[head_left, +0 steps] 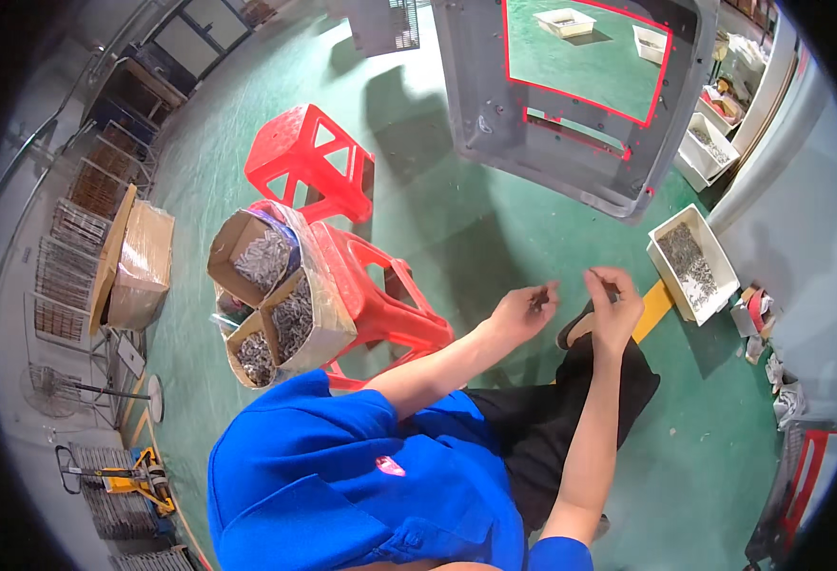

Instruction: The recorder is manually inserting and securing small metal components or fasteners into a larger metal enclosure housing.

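Note:
In front of my body, both hands are raised over the green floor. My left hand (523, 312) has its fingers curled and tips together; whatever is in them, if anything, is too small to make out. Close to its right, my right hand (615, 300) pinches thumb and forefinger together, its contents also unclear. A gap separates the two hands. Beyond them stands a large grey moulded panel (480, 122) with red edging round its openings; neither hand touches it. Left of my hands, a divided cardboard box (328, 335) of small metal parts rests on a red plastic stool (380, 300).
Another red stool (295, 143) stands farther off. At right, a cream bin (664, 249) of small parts sits beside a yellow floor line (654, 312). A large carton (141, 262), a fan (52, 392) and a yellow pallet jack (143, 479) are at the left.

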Action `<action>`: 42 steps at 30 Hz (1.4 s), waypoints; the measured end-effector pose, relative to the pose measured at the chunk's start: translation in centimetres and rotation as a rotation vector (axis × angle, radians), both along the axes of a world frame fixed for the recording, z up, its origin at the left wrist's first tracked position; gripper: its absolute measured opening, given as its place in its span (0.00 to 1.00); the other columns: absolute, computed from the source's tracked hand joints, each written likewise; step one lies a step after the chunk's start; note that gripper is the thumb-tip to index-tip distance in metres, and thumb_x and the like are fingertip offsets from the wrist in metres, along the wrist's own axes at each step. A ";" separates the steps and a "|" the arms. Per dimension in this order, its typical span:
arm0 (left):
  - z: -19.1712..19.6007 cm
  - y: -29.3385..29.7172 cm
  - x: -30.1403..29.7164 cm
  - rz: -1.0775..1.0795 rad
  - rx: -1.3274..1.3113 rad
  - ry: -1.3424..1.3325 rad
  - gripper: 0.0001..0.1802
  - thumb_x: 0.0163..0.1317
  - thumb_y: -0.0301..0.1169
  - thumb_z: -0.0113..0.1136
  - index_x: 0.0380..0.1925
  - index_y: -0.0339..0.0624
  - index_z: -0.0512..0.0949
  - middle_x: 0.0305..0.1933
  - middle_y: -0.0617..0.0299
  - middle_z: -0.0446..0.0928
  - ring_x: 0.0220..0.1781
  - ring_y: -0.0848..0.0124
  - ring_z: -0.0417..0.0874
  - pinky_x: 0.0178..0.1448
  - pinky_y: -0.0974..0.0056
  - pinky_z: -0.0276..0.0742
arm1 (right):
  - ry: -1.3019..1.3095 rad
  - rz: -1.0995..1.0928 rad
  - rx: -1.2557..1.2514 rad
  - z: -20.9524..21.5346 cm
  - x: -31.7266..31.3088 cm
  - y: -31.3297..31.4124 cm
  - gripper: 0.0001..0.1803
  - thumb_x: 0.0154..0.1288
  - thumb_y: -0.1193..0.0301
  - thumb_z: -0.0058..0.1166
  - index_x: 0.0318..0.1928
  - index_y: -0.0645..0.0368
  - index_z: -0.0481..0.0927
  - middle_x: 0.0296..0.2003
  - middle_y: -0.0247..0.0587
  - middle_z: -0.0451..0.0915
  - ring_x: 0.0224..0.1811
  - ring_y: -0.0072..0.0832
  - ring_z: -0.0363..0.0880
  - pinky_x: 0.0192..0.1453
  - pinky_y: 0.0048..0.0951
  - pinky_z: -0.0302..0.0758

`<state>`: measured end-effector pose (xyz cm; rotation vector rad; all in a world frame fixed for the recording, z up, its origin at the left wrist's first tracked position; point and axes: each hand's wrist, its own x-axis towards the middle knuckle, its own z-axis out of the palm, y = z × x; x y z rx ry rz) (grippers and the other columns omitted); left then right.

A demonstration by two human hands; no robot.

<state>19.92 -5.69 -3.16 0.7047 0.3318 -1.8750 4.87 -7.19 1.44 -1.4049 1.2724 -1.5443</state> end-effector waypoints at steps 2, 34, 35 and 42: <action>0.0 1.4 0.8 -0.071 0.016 -0.017 0.14 0.68 0.27 0.46 0.49 0.28 0.69 0.34 0.61 0.68 0.37 0.71 0.73 0.31 0.71 0.68 | -0.018 -0.015 0.001 0.1 -0.2 0.1 0.06 0.53 0.76 0.63 0.32 0.65 0.80 0.28 0.37 0.80 0.30 0.22 0.75 0.40 0.23 0.72; 9.1 20.5 33.6 -0.843 -0.261 -2.365 0.25 0.68 0.41 0.40 0.55 0.29 0.65 0.54 0.32 0.68 0.57 0.39 0.67 0.60 0.50 0.63 | 0.150 0.052 -0.141 -1.3 3.5 -1.3 0.06 0.49 0.74 0.61 0.30 0.61 0.81 0.24 0.44 0.80 0.26 0.31 0.79 0.33 0.28 0.74; 9.0 19.7 34.1 -0.975 -0.092 -2.261 0.26 0.68 0.41 0.41 0.57 0.30 0.63 0.56 0.31 0.67 0.58 0.39 0.67 0.60 0.50 0.62 | 0.144 0.029 -0.098 -1.2 3.8 -1.2 0.06 0.48 0.74 0.62 0.28 0.61 0.81 0.25 0.44 0.80 0.28 0.34 0.79 0.34 0.31 0.74; 3.6 18.8 38.8 -0.728 -0.394 -2.274 0.16 0.68 0.35 0.41 0.46 0.32 0.69 0.44 0.34 0.73 0.48 0.44 0.75 0.51 0.50 0.67 | 0.064 -0.019 -0.139 -0.8 2.5 0.8 0.06 0.46 0.76 0.63 0.26 0.61 0.79 0.23 0.41 0.79 0.27 0.36 0.77 0.33 0.34 0.73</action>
